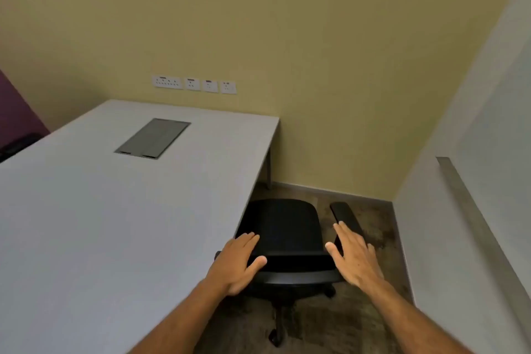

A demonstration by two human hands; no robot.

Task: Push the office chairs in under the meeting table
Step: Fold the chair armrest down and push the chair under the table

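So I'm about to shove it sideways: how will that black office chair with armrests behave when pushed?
The black office chair will probably roll easily, since casters show under it on the floor. It may swivel rather than travel straight, with the left hand and right hand open, gripping nothing. Its armrest could catch the grey table edge.

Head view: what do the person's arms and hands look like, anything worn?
Two bare forearms enter from the bottom edge. The left hand and the right hand are ungloved, with no rings visible. No sleeves, watch or wristband show on either arm as far as the frame reaches. No markings visible.
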